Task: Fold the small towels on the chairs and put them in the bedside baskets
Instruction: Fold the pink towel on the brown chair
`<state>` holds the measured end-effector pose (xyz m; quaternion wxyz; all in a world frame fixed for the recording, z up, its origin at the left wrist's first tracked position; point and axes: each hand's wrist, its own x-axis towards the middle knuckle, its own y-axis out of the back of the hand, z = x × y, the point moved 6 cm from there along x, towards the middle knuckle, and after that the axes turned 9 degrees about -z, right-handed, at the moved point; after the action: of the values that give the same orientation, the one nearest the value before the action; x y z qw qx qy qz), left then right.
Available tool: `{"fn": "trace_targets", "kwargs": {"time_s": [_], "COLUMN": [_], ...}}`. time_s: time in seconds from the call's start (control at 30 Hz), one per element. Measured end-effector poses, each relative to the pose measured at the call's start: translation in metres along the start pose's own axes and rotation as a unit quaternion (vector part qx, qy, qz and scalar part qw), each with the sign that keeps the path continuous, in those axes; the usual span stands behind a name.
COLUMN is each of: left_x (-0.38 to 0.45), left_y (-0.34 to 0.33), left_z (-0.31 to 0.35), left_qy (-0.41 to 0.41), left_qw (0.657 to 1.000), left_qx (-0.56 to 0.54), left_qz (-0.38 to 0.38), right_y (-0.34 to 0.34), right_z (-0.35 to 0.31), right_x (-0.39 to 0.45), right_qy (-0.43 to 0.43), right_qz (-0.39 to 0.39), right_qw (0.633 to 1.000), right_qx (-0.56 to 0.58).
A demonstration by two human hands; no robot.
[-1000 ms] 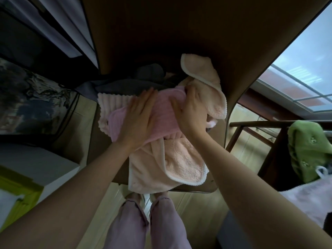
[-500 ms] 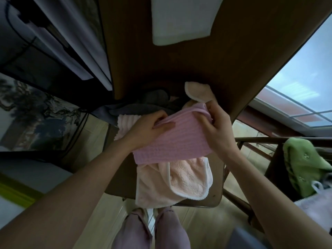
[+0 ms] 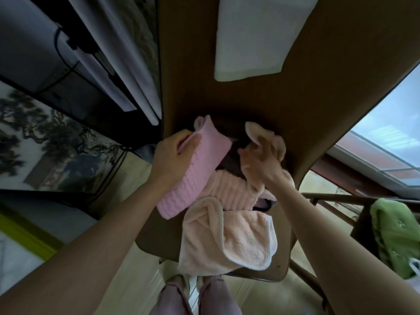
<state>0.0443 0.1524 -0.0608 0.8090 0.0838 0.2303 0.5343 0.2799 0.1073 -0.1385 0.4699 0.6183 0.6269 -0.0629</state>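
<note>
Left hand (image 3: 172, 155) reaches in from lower left, fingers curled shut around the upper end of the folded pink towel (image 3: 195, 169); towel hangs tilted, lifted over the chair seat (image 3: 159, 237). Ribbed pale towel (image 3: 229, 192) and fluffy peach towel (image 3: 236, 242) lie on the seat. Right hand (image 3: 261, 162) fingers spread loose, touching another peach towel (image 3: 266, 137), not clamped.

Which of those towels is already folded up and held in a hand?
The pink ribbed towel, gripped as a neat folded strip by the left hand. The peach fluffy towels lie crumpled on the chair.
</note>
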Motion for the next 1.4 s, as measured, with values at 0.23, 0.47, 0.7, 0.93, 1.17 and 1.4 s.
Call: {"fn": "trace_targets", "kwargs": {"time_s": [0.23,0.47,0.7,0.93,1.17,1.4], "left_x": [-0.01,-0.003,0.022,0.045,0.05,0.049], "left_y": [0.014,0.006,-0.018,-0.033,-0.04,-0.046], "left_z": [-0.016,0.008,0.047,0.072,0.068,0.065], "left_qy": [0.004,-0.022,-0.045,-0.034,0.002,-0.013], "left_qw": [1.0,0.998,0.979,0.969,0.959,0.961], "left_qx": [0.003,0.009,-0.003,-0.091,-0.11,-0.091], "left_qz": [0.022,-0.057,-0.197,-0.228,-0.259,-0.263], "right_y": [-0.057,-0.061,0.04,0.038,0.041,0.041], "right_z": [-0.004,0.017,-0.031,-0.046,-0.042,-0.051], "right_x": [-0.018,-0.053,-0.062,-0.029,-0.021,-0.021], "right_qy": [0.063,0.06,0.144,0.134,0.127,0.153], "right_qz": [-0.082,-0.113,-0.048,-0.216,-0.178,-0.189], "right_qw": [0.954,0.95,0.941,0.89,0.886,0.879], "right_qx": [-0.283,-0.285,0.301,0.378,0.41,0.411]}}
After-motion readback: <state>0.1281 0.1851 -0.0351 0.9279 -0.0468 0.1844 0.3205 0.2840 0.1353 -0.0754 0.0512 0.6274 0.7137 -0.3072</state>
